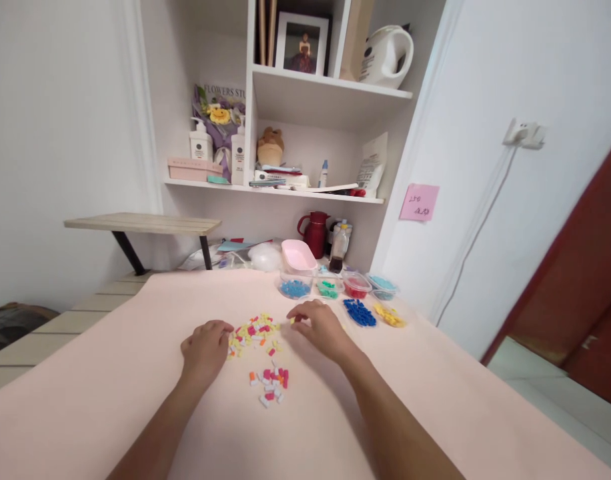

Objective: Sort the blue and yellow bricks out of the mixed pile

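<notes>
My left hand (204, 348) rests on the pale pink table cover (110, 373), fingers curled at the left edge of a scattered pile of small coloured pieces (253, 331), yellow, pink, white and orange. My right hand (318, 325) lies at the pile's right edge, fingertips pinched near a small yellow piece. A smaller cluster of pink, white and orange pieces (270, 385) lies nearer to me, between my forearms.
Behind the pile stand small clear tubs with blue (295, 287), green (328, 288), red (356, 286) and teal (383, 285) pieces, plus loose dark blue (360, 313) and yellow (388, 315) heaps. A pink tub (298, 256) and red jug (315, 233) sit by the shelf unit.
</notes>
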`<state>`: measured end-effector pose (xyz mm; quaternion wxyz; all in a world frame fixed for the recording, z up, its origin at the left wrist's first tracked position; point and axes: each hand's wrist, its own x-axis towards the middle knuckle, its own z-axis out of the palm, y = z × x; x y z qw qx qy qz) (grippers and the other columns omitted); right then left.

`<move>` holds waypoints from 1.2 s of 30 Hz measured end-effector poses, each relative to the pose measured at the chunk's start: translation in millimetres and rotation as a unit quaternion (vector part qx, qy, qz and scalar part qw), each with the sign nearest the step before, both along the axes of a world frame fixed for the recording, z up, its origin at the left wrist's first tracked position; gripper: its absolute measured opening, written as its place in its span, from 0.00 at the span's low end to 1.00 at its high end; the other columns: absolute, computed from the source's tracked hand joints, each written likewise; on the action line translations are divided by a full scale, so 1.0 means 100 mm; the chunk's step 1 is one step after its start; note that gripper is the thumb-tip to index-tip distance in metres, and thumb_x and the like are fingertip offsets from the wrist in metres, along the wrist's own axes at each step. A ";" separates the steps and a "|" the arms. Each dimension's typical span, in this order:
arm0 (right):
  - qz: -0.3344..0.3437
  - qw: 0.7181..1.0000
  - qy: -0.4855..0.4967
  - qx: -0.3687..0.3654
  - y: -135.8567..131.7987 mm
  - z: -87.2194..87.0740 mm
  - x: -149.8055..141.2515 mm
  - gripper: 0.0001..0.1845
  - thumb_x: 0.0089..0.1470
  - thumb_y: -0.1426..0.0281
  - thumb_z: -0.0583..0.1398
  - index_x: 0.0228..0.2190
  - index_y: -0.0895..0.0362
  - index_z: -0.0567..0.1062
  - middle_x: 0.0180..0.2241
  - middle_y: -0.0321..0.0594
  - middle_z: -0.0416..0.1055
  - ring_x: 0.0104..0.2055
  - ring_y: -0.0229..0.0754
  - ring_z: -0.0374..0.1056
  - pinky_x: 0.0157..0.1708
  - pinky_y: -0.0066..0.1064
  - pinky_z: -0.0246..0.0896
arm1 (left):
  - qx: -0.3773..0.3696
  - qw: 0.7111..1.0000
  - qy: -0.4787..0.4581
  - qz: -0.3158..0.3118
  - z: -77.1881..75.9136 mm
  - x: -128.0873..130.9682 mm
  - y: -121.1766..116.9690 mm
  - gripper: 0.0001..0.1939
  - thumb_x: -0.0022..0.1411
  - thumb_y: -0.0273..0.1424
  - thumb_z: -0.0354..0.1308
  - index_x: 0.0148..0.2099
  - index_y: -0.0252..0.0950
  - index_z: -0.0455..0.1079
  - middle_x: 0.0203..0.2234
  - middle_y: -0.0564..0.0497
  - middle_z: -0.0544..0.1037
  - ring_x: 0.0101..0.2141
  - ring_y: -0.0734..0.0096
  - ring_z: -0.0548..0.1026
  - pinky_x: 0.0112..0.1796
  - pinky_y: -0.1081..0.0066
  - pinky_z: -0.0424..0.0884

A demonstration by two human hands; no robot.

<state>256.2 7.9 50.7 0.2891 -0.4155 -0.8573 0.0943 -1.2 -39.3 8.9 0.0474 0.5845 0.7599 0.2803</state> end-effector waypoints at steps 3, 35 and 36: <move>-0.068 0.997 -0.031 -0.008 0.11 0.00 0.25 0.10 0.54 0.73 0.61 0.38 0.52 0.80 0.38 0.40 0.77 0.42 0.44 0.68 0.43 0.34 0.57 | -0.006 1.000 0.005 0.000 -0.01 -0.02 0.02 0.16 0.62 0.29 0.45 0.41 0.46 0.74 0.48 0.53 0.78 0.52 0.60 0.70 0.52 0.57 0.59; -0.034 0.979 -0.199 -0.001 -0.04 -0.18 -0.28 0.10 0.56 0.72 0.58 0.36 0.51 0.80 0.37 0.39 0.76 0.45 0.44 0.64 0.42 0.35 0.48 | -0.003 1.000 0.006 0.003 -0.02 0.02 0.00 0.18 0.63 0.28 0.45 0.42 0.47 0.75 0.48 0.53 0.78 0.52 0.60 0.70 0.53 0.55 0.58; -0.037 0.979 -0.201 -0.001 -0.04 -0.18 -0.29 0.10 0.56 0.72 0.58 0.36 0.51 0.79 0.38 0.40 0.76 0.45 0.44 0.64 0.42 0.35 0.47 | -0.003 1.000 0.006 0.004 -0.02 0.02 0.00 0.17 0.63 0.28 0.45 0.42 0.47 0.75 0.49 0.53 0.78 0.52 0.60 0.70 0.53 0.55 0.58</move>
